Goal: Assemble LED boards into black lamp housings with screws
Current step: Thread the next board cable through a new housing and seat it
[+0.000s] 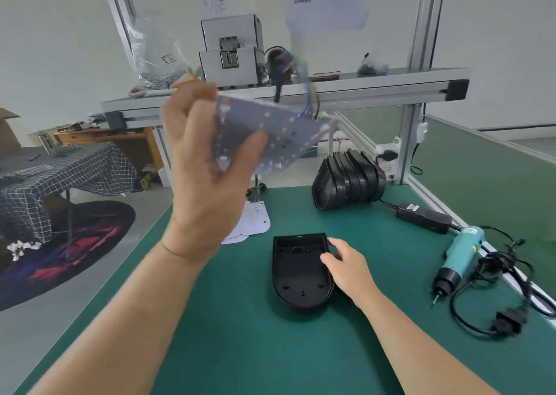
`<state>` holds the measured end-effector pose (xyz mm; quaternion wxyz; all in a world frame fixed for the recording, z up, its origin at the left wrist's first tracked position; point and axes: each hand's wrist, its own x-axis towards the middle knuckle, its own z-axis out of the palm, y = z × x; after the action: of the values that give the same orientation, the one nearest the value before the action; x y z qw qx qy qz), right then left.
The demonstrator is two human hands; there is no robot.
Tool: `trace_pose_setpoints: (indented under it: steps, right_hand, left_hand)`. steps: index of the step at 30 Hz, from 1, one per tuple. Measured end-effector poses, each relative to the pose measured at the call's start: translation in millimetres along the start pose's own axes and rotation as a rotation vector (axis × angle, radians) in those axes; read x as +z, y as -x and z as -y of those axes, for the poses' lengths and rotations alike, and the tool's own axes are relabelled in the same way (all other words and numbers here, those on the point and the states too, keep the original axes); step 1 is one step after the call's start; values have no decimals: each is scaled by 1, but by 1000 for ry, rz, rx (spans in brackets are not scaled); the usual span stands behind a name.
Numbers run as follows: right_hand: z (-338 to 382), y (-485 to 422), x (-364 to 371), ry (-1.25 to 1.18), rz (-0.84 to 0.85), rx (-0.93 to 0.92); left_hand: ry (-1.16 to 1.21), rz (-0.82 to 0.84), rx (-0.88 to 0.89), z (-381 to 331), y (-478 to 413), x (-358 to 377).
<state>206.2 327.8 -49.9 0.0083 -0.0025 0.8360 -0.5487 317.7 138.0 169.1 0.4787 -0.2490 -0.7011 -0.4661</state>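
My left hand [204, 166] is raised high above the table and pinches a white LED board [279, 133] between thumb and fingers; the board is blurred and coloured wires [310, 100] trail from its far edge. An open black lamp housing [296, 271] lies on the green mat, hollow side up. My right hand [346, 265] holds the housing's right rim, fingers curled over its edge. Several flat white LED boards [252, 223] lie on the mat to the left behind the housing.
A row of stacked black housings [349, 178] stands at the back of the green mat [240, 334]. A teal electric screwdriver [457, 259] with cable and power adapter [424, 217] lies at the right. A screw feeder machine [231, 55] and a bag of screws [156, 61] sit on the aluminium shelf.
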Motion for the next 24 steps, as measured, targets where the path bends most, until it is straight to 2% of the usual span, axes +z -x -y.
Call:
trace_pose_setpoints:
  steps: [4,6,9,11,15,19,21,24]
  right_hand:
    - [1,7,1,63,-13,-35]
    - [7,10,3,150,-39,-73]
    - [25,11,4,265,-83,-256]
    - [39,7,7,253,15,-319]
    - [61,0,17,47,191,-271]
    - [74,-8,24,-292,210,-194]
    - [76,-9,27,-336,238,-208]
    - [87,-12,18,-431,157,-289]
  left_hand:
    - [458,125,-42,-33,-37,12]
    - [634,135,-69,-41,-47,21]
    - [780,136,-123,-51,-53,34]
    - [861,125,-149,-55,-56,38]
    - [1046,79,-241,-54,-59,37]
    - [1082,4,-432,-31,-52,29]
    - [1021,-56,-574,-11,-41,25]
    - [894,-121,-786,24,-15,17]
